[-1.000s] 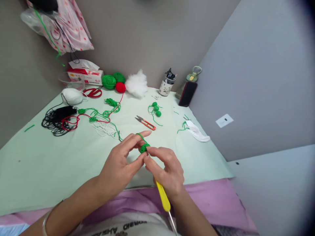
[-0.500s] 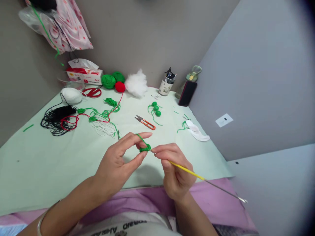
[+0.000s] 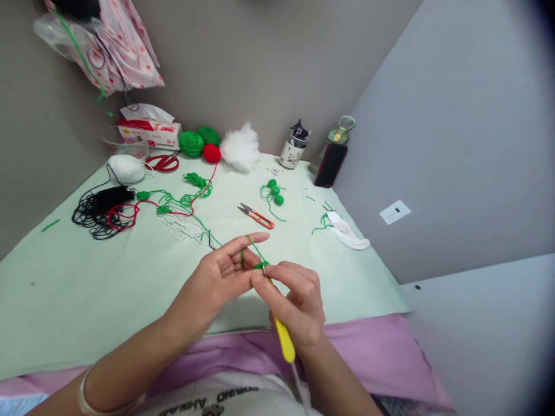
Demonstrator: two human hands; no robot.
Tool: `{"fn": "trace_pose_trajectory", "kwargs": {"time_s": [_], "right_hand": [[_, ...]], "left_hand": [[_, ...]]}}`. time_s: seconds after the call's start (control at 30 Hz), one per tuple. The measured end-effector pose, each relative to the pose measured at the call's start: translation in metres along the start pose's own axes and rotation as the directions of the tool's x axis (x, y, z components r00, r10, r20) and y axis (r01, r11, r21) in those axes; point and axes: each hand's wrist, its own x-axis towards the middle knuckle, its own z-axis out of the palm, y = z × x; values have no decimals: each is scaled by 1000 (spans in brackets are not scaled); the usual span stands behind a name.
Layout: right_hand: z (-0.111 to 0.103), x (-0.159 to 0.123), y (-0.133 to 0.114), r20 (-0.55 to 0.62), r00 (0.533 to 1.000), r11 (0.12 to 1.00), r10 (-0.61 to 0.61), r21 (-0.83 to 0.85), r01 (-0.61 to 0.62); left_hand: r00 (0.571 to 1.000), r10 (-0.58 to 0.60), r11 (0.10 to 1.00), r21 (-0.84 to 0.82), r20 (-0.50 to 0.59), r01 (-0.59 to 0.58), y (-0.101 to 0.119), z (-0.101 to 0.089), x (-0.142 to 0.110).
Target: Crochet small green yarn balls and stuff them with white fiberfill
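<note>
My left hand [image 3: 219, 276] pinches a small green crochet piece [image 3: 260, 265], with green yarn [image 3: 252, 245] looped over its forefinger. My right hand [image 3: 299, 306] is closed round a yellow-handled crochet hook [image 3: 284, 341]; the hook's tip sits at the green piece. Both hands hover above the near edge of a pale green table [image 3: 65, 289]. The yarn strand runs back across the table to a green tangle [image 3: 191, 196].
Orange snips [image 3: 256, 216] lie just beyond my hands, near several small green balls [image 3: 274, 192]. Farther back lie black yarn [image 3: 97, 209], white yarn [image 3: 126, 169], green and red yarn balls [image 3: 200, 143], stuffing [image 3: 241, 148], a tissue box [image 3: 150, 132], a jar [image 3: 293, 151] and a dark phone [image 3: 330, 164].
My right hand swung the hook from pointing out to the right back to upright, handle toward me, and its tip went back into the green piece. My left hand closed in on the piece.
</note>
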Motion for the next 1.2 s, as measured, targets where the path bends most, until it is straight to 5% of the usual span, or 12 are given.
{"fn": "trace_pose_trajectory", "kwargs": {"time_s": [0.13, 0.3, 0.4, 0.63, 0.93, 1.2], "right_hand": [[-2, 8, 4, -26, 978, 920, 208, 345, -186], [-14, 22, 8, -14, 870, 691, 493, 614, -381], [-15, 23, 10, 109, 835, 563, 539, 691, -453], [-1, 18, 8, 187, 779, 450, 598, 726, -520], [4, 14, 8, 170, 740, 412, 651, 739, -533], [1, 15, 8, -27, 735, 580, 677, 634, -511]], "left_hand": [[985, -136, 978, -145, 105, 150, 6, -6, 2], [997, -34, 997, -67, 74, 39, 11, -12, 3], [995, -31, 998, -52, 98, 36, 11, -12, 3], [992, -33, 996, -74, 121, 42, 8, -9, 3], [990, -50, 997, -59, 129, 58, 5, -10, 3], [990, -112, 988, -94, 86, 120, 3, -15, 2]]}}
